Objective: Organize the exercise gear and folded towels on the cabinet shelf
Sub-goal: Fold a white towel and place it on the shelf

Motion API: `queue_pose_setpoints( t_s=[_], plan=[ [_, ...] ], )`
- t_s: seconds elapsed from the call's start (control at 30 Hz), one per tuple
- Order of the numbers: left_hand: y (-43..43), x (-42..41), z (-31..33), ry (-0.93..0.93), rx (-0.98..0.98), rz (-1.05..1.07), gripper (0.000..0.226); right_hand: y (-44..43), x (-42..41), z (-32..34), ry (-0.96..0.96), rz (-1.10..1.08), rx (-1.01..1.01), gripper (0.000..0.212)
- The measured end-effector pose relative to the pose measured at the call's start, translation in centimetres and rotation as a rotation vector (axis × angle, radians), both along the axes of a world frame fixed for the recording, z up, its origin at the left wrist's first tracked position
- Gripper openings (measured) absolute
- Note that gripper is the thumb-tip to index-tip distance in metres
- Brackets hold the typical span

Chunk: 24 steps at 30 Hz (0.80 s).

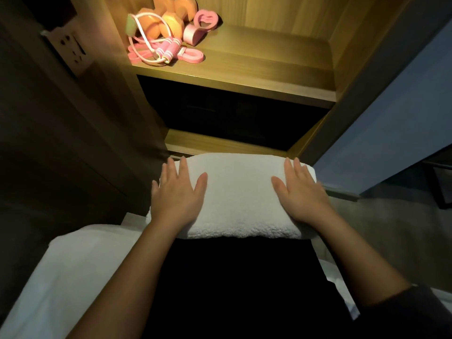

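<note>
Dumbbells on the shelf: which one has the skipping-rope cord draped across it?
The front orange dumbbell, the one nearer the camera: the pale cord loops over it. The rear dumbbell behind it is free of the cord.

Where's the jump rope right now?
Head view, upper left: the jump rope lies on the lit shelf, left front, before the orange dumbbells, beside the pink band.

Warm light floods the shelf (244, 59) from above, overexposing the dumbbells (168, 23). Everything around it is dim; the compartment below is nearly black. The towel (239, 196) is softly lit. Wide-angle distortion bends the edges, and detail is slightly soft.
</note>
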State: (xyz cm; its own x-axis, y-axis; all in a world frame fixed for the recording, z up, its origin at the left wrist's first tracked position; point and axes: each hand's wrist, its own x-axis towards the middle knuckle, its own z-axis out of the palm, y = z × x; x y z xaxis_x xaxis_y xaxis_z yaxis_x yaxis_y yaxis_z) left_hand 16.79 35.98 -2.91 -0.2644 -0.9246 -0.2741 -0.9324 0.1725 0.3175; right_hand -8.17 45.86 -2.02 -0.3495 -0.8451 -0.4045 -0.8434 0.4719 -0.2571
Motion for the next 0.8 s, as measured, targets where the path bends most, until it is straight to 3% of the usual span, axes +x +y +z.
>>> queue_pose_setpoints(
  t_s=[0.13, 0.2, 0.33, 0.4, 0.53, 0.67, 0.8],
  plan=[
    [-0.8, 1.4, 1.2, -0.048, 0.126, 0.067, 0.075, 1.4, -2.1, 0.6, -0.192, -0.154, 0.079, 0.074],
    [-1.5, 1.2, 2.5, -0.123, 0.091, 0.085, 0.073, 1.2, -2.6, 1.6, -0.130, -0.180, 0.071, 0.071],
    [-1.3, -2.2, 5.1, 0.021, -0.326, -0.008, 0.069, -1.0, -0.2, 4.2, 0.083, -0.084, -0.300, 0.068],
    [-0.1, -4.1, 5.2, 0.079, -0.424, -0.114, 0.068, -1.7, 2.0, 4.4, 0.117, 0.026, -0.399, 0.067],
    [2.1, -4.4, 1.9, -0.118, -0.168, -0.226, 0.066, -1.2, 3.9, 1.6, 0.118, 0.173, -0.067, 0.062],
    [1.7, -3.2, 1.0, -0.108, -0.207, -0.247, 0.069, -1.0, 2.6, 0.9, 0.107, 0.172, -0.089, 0.064],
    [0.9, -0.8, 0.7, -0.089, -0.144, -0.103, 0.071, -0.2, 0.4, 0.6, -0.004, 0.026, -0.032, 0.070]
  ],
)
